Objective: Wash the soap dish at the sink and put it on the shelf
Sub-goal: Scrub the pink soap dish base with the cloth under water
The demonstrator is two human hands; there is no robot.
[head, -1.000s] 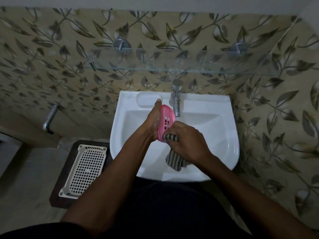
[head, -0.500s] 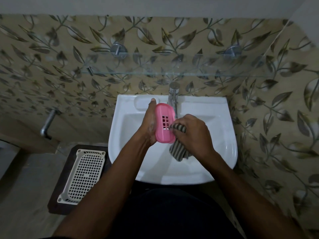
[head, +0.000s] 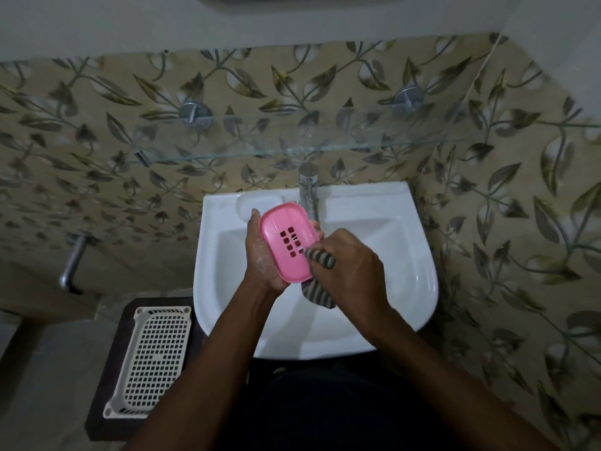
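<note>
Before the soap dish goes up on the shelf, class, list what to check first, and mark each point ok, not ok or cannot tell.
1. Grip: the left hand holds the soap dish securely over the sink: ok.
2. The striped cloth in the right hand is off the dish: not ok, it touches the dish.
3. Dish rinsed free of soap: cannot tell.
4. The tap is shut off: cannot tell.
5. The glass shelf shows bare room above the tap: ok.

Head camera looks steeply down, close over the sink (head: 390,229).
</note>
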